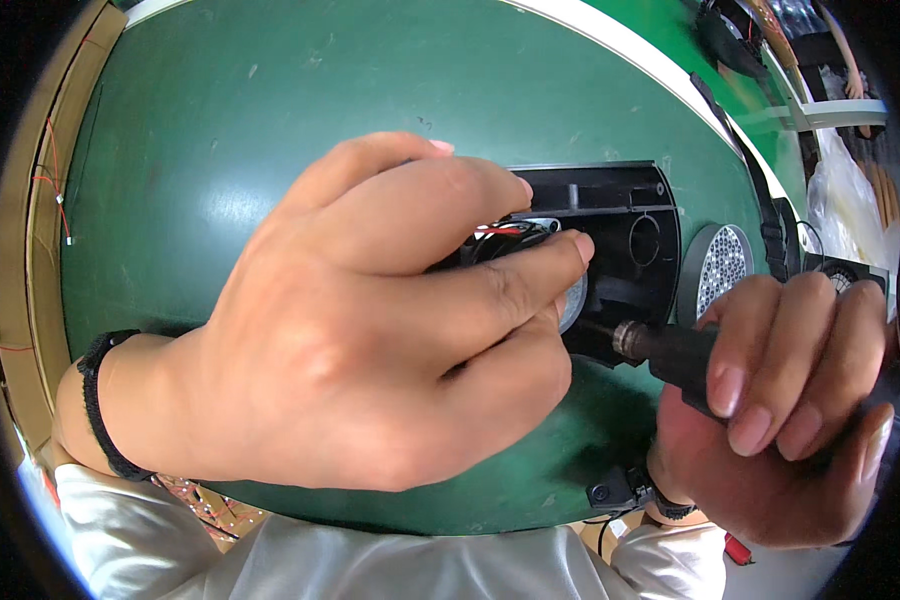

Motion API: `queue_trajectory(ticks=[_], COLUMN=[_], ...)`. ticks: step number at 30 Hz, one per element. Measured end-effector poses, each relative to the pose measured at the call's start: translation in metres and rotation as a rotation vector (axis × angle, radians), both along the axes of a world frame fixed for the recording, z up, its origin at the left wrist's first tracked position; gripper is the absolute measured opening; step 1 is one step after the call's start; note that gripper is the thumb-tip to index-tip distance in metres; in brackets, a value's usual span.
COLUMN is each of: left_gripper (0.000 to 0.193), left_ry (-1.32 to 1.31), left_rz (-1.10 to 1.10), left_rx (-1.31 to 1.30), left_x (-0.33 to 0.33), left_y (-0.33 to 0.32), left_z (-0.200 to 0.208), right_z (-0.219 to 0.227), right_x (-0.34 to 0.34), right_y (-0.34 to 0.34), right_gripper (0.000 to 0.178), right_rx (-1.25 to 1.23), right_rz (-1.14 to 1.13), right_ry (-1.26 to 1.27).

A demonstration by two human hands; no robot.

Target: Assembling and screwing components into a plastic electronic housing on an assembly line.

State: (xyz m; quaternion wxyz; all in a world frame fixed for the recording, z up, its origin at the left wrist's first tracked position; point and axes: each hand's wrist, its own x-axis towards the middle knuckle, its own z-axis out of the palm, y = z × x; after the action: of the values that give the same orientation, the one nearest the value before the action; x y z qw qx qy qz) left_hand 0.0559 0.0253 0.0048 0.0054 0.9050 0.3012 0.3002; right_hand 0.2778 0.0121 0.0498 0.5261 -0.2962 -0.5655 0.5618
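Observation:
A black plastic housing (625, 190) with ribs and a round boss lies on the green table. My left hand (400, 320) covers its left part, fingers bent and gripping it. Black and red wires (500, 232) show between those fingers, beside a round, pale, clear-looking part (573, 303). My right hand (785, 400) is wrapped around a black power screwdriver (675, 355). The driver lies nearly level, its metal collar toward the housing's lower edge. Its tip is dark and blurred, so whether it touches a screw cannot be seen.
Right of the housing stands a round grey dish (722, 268) with a speckled silver pattern. A black strap (760, 190) runs along the table's right edge, near a clear plastic bag (850, 200). Cardboard (45, 250) with thin red wires borders the left side of the green table (190, 150).

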Motion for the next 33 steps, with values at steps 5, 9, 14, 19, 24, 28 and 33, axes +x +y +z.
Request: queue_trajectory(ticks=[5, 9, 14, 19, 24, 28, 33], left_gripper=[0.023, 0.026, 0.029, 0.028, 0.022, 0.038, 0.037], left_ry=[0.289, 0.03, -0.118, -0.079, 0.019, 0.029, 0.022], left_rz=[-0.077, -0.016, -0.03, -0.026, -0.053, -0.049, -0.049], left_rx=[-0.072, 0.01, 0.075, 0.064, 0.008, -0.132, -0.204], left_x=[0.001, -0.001, 0.001, -0.006, -0.016, -0.011, -0.018], left_y=[0.004, -0.005, -0.002, 0.001, -0.005, -0.002, -0.001], left_z=[0.026, -0.001, -0.024, -0.019, 0.003, -0.002, 0.014], right_z=[-0.004, -0.009, -0.018, -0.019, -0.007, -0.01, 0.04], right_x=[-0.003, -0.007, -0.001, -0.009, -0.025, -0.018, 0.031], right_y=[-0.001, -0.002, 0.003, 0.011, 0.001, 0.002, 0.008], right_gripper=[0.018, 0.013, 0.018, 0.02, 0.031, 0.05, 0.048], right_rx=[0.095, 0.205, 0.275, 0.263, 0.281, 0.327, 0.506], right_rz=[-0.014, -0.134, -0.043, 0.04, -0.047, -0.19, -0.48], right_ry=[-0.134, 0.033, 0.027, 0.032, -0.002, 0.093, 0.096])
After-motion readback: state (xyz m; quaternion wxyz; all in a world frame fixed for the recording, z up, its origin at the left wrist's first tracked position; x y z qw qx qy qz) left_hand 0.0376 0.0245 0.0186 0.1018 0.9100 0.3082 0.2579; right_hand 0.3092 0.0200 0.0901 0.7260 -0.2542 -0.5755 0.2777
